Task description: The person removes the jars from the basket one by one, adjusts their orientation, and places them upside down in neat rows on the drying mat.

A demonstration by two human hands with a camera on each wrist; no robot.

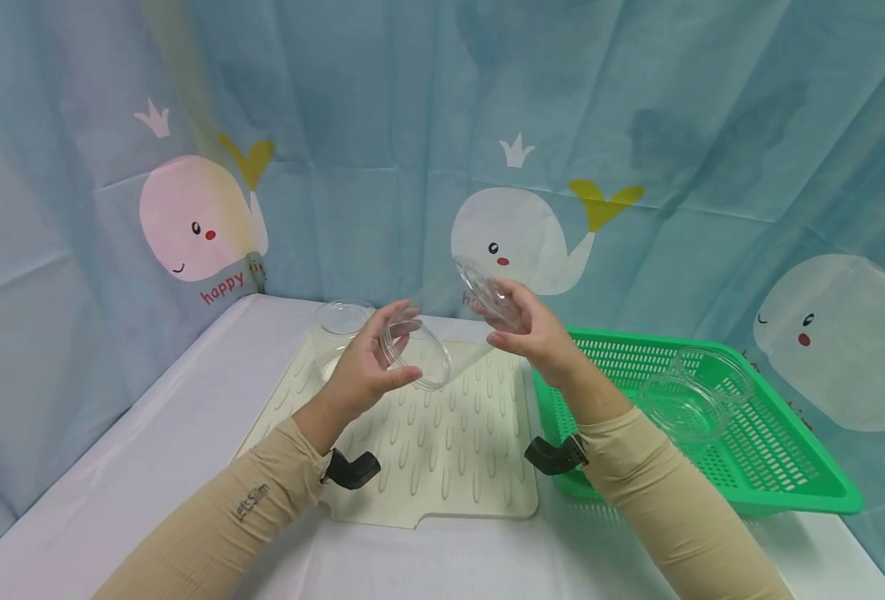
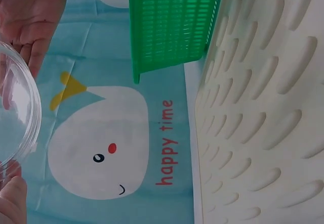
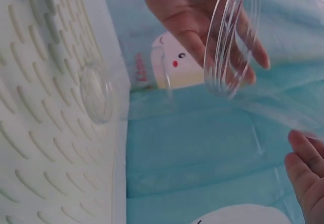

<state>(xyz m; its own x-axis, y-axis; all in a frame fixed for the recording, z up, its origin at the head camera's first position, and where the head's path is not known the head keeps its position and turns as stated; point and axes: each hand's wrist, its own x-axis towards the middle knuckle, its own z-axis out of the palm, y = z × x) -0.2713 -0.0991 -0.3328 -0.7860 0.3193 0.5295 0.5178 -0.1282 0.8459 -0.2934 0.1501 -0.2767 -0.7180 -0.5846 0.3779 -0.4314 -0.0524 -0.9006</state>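
Observation:
A clear, tube-shaped plastic jar (image 1: 448, 332) is held tilted in the air between both hands. My left hand (image 1: 363, 367) grips its lower, ringed end (image 3: 217, 57), thumb on the near side and fingers round the far side. At the upper, right-hand end my right hand (image 1: 538, 329) holds the jar with thumb and fingers. The left wrist view catches one round end of the jar (image 2: 30, 107) at its left edge. Another clear jar (image 1: 343, 317) stands on the cream ribbed mat (image 1: 450, 458), behind my left hand.
A green slotted basket (image 1: 802, 492) sits on the right, with a clear jar (image 1: 686, 408) lying inside. My right forearm reaches over its near left part. Behind the white table (image 1: 150, 450) hangs a blue curtain (image 1: 382, 100) printed with whales.

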